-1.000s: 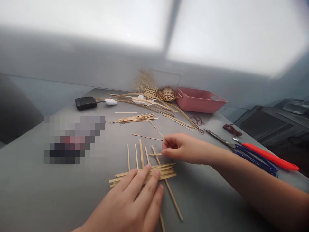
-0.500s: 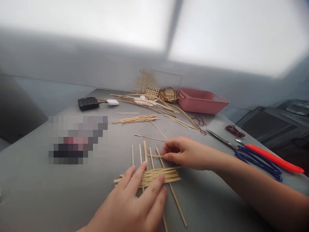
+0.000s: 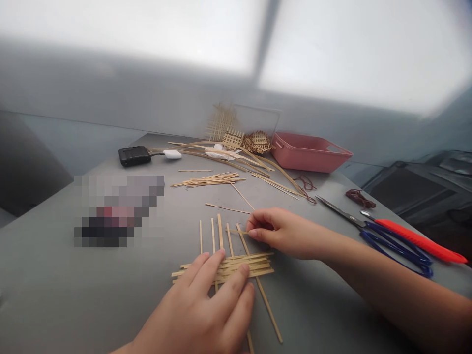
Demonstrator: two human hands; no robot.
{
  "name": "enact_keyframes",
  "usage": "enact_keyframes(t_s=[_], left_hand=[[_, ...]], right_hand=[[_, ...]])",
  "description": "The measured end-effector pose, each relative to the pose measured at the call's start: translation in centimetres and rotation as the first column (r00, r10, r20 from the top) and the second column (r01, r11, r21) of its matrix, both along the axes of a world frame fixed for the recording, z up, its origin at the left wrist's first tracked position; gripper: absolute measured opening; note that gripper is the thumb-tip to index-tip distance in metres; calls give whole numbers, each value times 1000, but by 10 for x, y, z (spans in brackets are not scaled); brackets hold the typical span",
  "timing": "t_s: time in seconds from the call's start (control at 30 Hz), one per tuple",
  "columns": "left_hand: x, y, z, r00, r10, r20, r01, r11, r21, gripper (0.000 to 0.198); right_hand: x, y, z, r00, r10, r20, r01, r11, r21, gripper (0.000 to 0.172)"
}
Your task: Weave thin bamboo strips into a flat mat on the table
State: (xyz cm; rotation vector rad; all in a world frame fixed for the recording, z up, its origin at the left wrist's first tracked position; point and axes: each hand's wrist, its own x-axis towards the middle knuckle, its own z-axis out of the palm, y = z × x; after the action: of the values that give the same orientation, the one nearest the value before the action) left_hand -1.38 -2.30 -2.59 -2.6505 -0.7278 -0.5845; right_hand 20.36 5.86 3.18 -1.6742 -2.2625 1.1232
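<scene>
My left hand (image 3: 206,300) lies over a small weave of pale bamboo strips (image 3: 260,268), fingers spread and pressing on it. Several upright strips (image 3: 220,231) stick out beyond the far side of the weave, and others run toward me under the hand. My right hand (image 3: 271,233) pinches a thin bamboo strip (image 3: 238,231) between thumb and fingertips. This strip lies crosswise over the right-hand upright strips, a little beyond the weave and apart from its crossing rows. Part of the weave is hidden under my left hand.
Loose strips (image 3: 210,181) lie in a pile farther back. Behind are woven pieces (image 3: 233,140) and a pink basket (image 3: 309,153). Blue-handled scissors (image 3: 394,248) and a red-handled tool (image 3: 420,241) lie right, near dark cord (image 3: 360,198). A black device (image 3: 134,156) sits back left.
My right hand has shifted the pinched strip slightly away from the woven rows. My left hand stays pressed on the weave. The view has moved a little.
</scene>
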Motion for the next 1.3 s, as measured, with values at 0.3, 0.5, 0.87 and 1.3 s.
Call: enact_keyframes(t_s=[0.3, 0.5, 0.87, 1.3], left_hand=[[3, 0, 7, 999, 5, -38, -6, 1000, -28, 50], [2, 0, 4, 1000, 9, -22, -10, 998, -62, 49], [3, -3, 6, 999, 3, -32, -5, 997, -72, 52], [0, -4, 6, 1000, 1, -25, -4, 995, -104, 48]], right_hand=[[-8, -4, -4, 999, -41, 13, 40, 995, 91, 11], [-5, 1, -5, 1000, 1, -19, 0, 998, 57, 14], [-19, 13, 5, 995, 76, 58, -83, 989, 124, 9], [-17, 3, -4, 988, 155, 3, -151, 956, 251, 18]])
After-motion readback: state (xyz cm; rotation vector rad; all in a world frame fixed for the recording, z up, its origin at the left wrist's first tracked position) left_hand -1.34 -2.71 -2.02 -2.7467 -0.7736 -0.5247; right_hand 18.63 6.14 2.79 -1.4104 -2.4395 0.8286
